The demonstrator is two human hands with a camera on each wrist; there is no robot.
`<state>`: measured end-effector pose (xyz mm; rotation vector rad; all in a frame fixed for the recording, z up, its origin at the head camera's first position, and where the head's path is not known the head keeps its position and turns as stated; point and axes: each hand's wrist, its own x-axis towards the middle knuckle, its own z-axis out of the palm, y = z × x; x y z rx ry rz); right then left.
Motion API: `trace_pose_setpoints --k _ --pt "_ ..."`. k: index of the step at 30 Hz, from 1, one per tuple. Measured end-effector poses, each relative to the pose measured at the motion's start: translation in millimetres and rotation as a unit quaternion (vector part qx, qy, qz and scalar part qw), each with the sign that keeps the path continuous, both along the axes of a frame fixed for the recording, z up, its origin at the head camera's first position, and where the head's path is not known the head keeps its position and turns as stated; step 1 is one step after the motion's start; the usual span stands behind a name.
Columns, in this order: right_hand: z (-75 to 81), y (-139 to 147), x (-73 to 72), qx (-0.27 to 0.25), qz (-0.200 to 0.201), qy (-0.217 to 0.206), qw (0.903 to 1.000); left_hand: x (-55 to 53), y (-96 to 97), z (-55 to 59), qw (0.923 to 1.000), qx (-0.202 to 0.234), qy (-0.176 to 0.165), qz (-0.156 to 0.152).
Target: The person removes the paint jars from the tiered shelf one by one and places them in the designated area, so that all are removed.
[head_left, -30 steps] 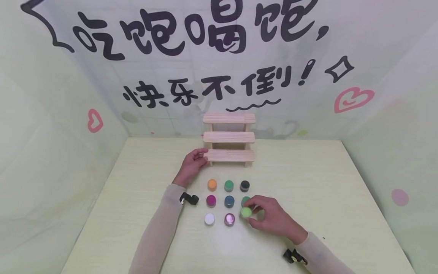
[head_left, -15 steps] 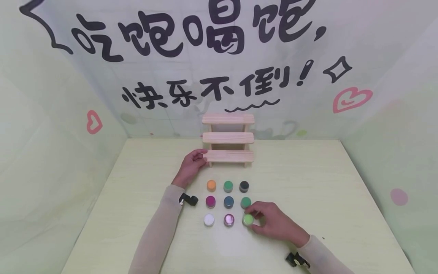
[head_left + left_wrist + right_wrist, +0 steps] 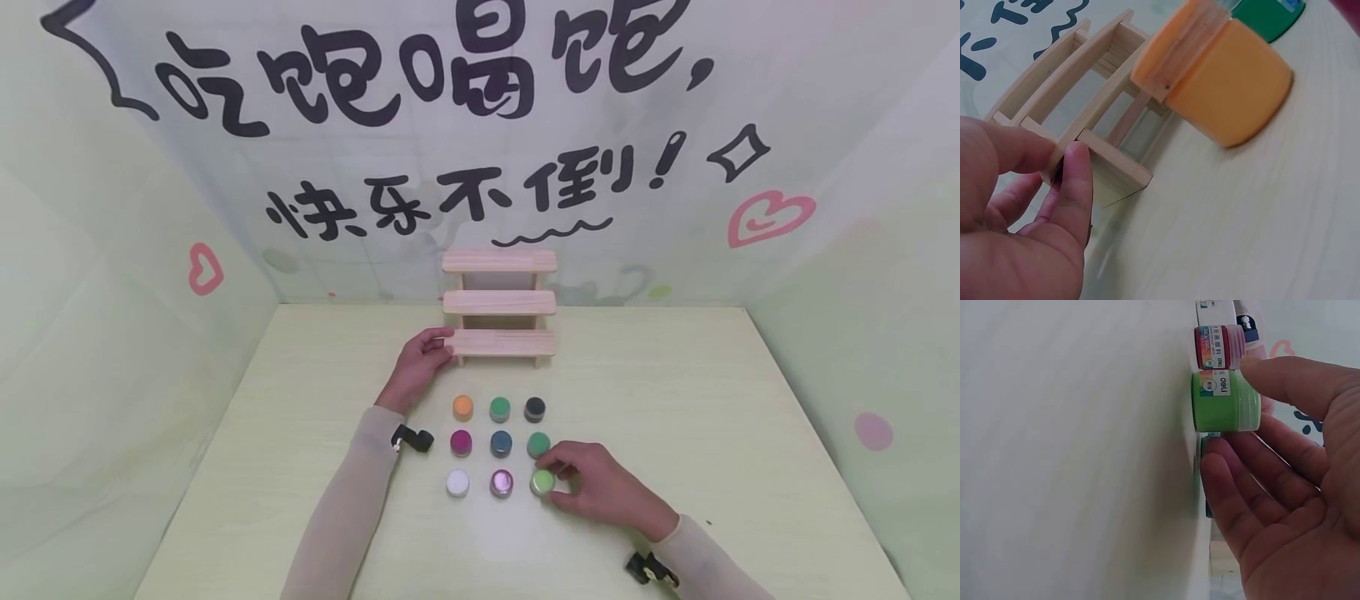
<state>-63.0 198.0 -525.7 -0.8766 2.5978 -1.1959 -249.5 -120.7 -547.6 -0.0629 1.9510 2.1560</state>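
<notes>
With its thumb and fingers, my left hand (image 3: 416, 367) pinches the left end of the lowest board of a three-step wooden display stand (image 3: 501, 342); the left wrist view shows the grip at a board corner (image 3: 1063, 150). My right hand (image 3: 600, 483) has its thumb and fingers around a light green paint jar (image 3: 542, 482). In the right wrist view the thumb tip lies at the lid of this jar (image 3: 1216, 403), which stands upright on the table. Behind it is a darker green jar (image 3: 538, 444), close to the right fingertips.
Between the hands several paint jars form rows: orange (image 3: 462, 407), green (image 3: 499, 408), black (image 3: 535, 409), magenta (image 3: 461, 442), blue (image 3: 501, 443), white (image 3: 457, 482) and metallic pink (image 3: 501, 482). A printed cloth wall (image 3: 637, 233) rises behind the stand.
My right hand has brought the light green jar slightly toward the table's front, beside the metallic pink jar. Over the last half second it stays there. My left hand keeps its place.
</notes>
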Motion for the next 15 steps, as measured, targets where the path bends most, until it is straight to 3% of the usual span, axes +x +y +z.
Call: trace_pose_setpoints --k 8,15 --pt "5.9 1 -4.3 -0.026 -0.009 0.013 0.9995 1.5 -3.6 0.3 0.9997 -0.023 0.009 -0.005" --pt "12.5 0 -15.5 -0.057 -0.015 0.037 0.9976 7.9 -10.3 3.2 0.9882 -0.143 0.052 -0.014"
